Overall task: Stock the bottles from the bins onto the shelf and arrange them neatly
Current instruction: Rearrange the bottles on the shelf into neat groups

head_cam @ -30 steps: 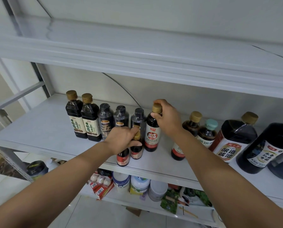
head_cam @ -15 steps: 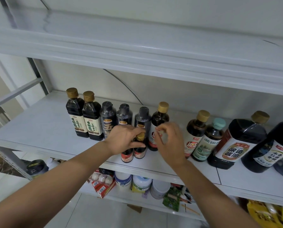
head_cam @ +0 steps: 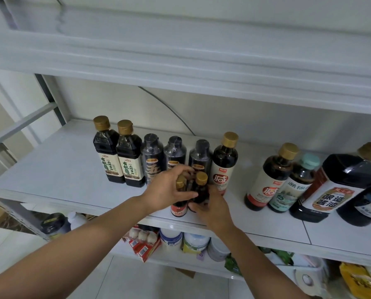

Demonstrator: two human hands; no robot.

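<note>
The left hand (head_cam: 169, 190) curls round the neck and shoulder of a small gold-capped bottle (head_cam: 178, 209), with the thumb laid across its front in a close hold. The right hand (head_cam: 212, 212) cups the lower body of a second small bottle (head_cam: 200, 190) from the right, its fingers wrapped narrowly round it.

Both bottles stand upright and touching, side by side, near the front edge of a white shelf (head_cam: 61, 169). Above it hangs an upper shelf board (head_cam: 180, 61), and a pale wall (head_cam: 245, 126) lies behind. Below, a lower shelf (head_cam: 158, 264) carries white tubs (head_cam: 171, 238) and red packets (head_cam: 145, 247) over a tiled floor (head_cam: 137, 283).

Just behind the held pair runs a row of two cream-labelled soy sauce bottles (head_cam: 110, 167), three black-wrapped bottles (head_cam: 153, 156) and a taller red-and-white-labelled bottle (head_cam: 224, 165), which stands just beside the right hand. Well apart to the right stand a teal-capped bottle (head_cam: 296, 180) and a large soy sauce jug (head_cam: 340, 182).
</note>
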